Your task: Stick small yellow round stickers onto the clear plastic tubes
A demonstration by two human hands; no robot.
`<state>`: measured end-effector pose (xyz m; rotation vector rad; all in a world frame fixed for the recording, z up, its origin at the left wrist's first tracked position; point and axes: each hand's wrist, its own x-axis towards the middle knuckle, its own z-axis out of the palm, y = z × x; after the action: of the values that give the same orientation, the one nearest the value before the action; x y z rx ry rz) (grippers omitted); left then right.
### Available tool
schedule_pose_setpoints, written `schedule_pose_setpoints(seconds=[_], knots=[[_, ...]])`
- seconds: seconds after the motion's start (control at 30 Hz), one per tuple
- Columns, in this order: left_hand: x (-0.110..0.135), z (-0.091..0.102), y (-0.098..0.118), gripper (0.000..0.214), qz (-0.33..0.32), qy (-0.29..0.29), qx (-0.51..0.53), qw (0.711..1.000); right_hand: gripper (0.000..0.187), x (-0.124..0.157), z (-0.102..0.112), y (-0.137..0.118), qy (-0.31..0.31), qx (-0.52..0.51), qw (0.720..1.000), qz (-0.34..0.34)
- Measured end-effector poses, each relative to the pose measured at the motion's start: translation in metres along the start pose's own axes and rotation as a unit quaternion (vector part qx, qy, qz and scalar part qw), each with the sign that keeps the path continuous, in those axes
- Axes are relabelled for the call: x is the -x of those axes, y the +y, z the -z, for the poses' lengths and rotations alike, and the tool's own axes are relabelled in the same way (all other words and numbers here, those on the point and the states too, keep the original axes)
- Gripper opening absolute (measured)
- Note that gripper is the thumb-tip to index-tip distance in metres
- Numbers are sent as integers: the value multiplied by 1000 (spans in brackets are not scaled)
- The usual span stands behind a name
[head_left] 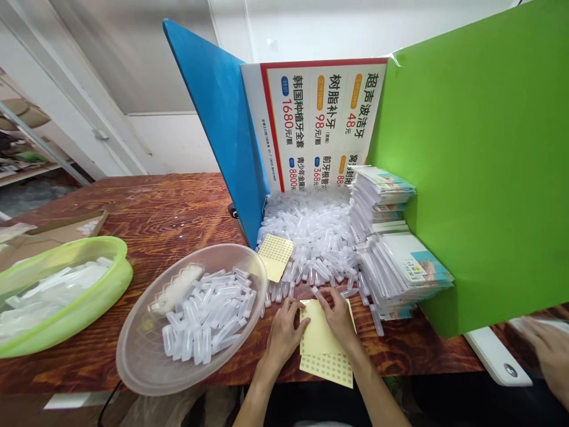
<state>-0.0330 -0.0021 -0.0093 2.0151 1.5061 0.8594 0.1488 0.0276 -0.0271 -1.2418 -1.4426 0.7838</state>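
My right hand (336, 313) pinches a small frosted plastic tube (316, 293) between thumb and fingers, above the top of a yellow sticker sheet (322, 335). At the left edge of that sheet, my left hand (284, 333) has curled fingers, with its thumb lying on the sheet. A second sheet with rows of small round stickers (331, 369) sticks out beneath. Beyond my hands spreads a large heap of similar tubes (311, 231), with another dotted sticker sheet (275, 257) lying at its left edge.
A clear oval basket (133, 350) holding tubes stands left of my hands, and a green basket (106, 296) farther left. Blue (217, 118) and green (480, 166) panels flank the heap. Stacked printed cards (395, 273) stand on the right. Another person's hand (546, 350) shows at far right.
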Motion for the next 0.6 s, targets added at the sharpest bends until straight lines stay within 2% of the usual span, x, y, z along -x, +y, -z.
schedule_pose_setpoints(seconds=[0.17, 0.33, 0.6], knots=[[0, -1, -2, 14, 2, -2, -3, 1000, 14, -1, 1, 10, -1, -7, 1000, 21], [0, 2, 2, 10, 1, -3, -3, 1000, 16, 3, -3, 15, 28, 15, 999, 5], [-6, 5, 4, 6, 11, -15, 15, 1000, 16, 2, -5, 15, 40, 24, 999, -12]])
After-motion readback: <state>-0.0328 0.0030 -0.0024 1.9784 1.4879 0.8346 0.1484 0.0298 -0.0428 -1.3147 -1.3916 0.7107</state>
